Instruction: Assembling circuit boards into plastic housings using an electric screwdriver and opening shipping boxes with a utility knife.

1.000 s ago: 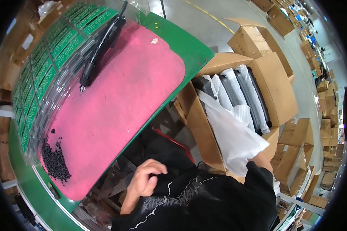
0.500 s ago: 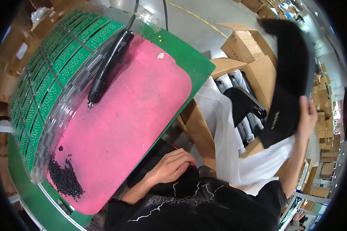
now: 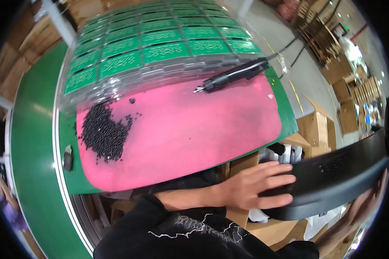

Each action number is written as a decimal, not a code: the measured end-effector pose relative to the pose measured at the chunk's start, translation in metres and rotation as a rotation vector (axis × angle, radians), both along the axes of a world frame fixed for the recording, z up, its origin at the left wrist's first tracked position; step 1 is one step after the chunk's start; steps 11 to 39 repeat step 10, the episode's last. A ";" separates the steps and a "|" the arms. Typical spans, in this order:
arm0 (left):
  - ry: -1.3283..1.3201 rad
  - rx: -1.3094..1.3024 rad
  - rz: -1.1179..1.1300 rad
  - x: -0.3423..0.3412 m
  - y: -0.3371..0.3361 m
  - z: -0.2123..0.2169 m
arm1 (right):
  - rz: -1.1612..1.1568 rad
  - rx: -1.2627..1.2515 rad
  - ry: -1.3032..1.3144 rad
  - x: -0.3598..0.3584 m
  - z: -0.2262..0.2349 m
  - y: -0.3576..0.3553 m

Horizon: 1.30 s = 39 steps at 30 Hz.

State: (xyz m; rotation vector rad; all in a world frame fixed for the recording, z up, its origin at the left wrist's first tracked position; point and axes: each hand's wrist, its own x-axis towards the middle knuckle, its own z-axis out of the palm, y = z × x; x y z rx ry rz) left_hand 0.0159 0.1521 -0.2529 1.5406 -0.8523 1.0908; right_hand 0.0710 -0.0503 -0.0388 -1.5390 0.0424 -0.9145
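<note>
Left hand (image 3: 250,190): fingers spread flat over near end of long black plastic housing (image 3: 333,181), pressing on top face, not curled round it. Right hand (image 3: 367,207): seen only at frame rim under far end of housing; blurred, grip undeterminable. Housing held level in air, right of pink mat (image 3: 181,129), above open cardboard box (image 3: 315,129), clear of bench.

Pink mat lay on green bench (image 3: 34,142). Pile of small black screws (image 3: 103,131) at mat's left part, a few strays beside it. Black electric screwdriver (image 3: 233,75) lay across mat's far edge, tip pointing left, cable trailing right. Clear trays of green circuit boards (image 3: 151,43) stacked behind mat.

Judged: housing long and smooth, so support wanted at both ends; flat left palm alone would slip. Better kept level, lowered onto bare mat area, well apart from screw pile and screwdriver tip.
</note>
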 end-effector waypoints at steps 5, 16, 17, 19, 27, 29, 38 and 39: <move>0.723 -0.627 -0.014 -0.062 0.078 0.013 | 0.872 -1.411 0.106 0.038 -0.045 0.032; 0.999 -0.848 -0.100 -0.101 0.141 0.019 | 0.950 -1.915 -0.358 0.050 -0.125 0.088; 0.999 -0.848 -0.100 -0.101 0.141 0.019 | 0.950 -1.915 -0.358 0.050 -0.125 0.088; 0.999 -0.848 -0.100 -0.101 0.141 0.019 | 0.950 -1.915 -0.358 0.050 -0.125 0.088; 0.999 -0.848 -0.100 -0.101 0.141 0.019 | 0.950 -1.915 -0.358 0.050 -0.125 0.088; 0.999 -0.848 -0.100 -0.101 0.141 0.019 | 0.950 -1.915 -0.358 0.050 -0.125 0.088; 0.999 -0.848 -0.100 -0.101 0.141 0.019 | 0.950 -1.915 -0.358 0.050 -0.125 0.088; 0.999 -0.848 -0.100 -0.101 0.141 0.019 | 0.950 -1.915 -0.358 0.050 -0.125 0.088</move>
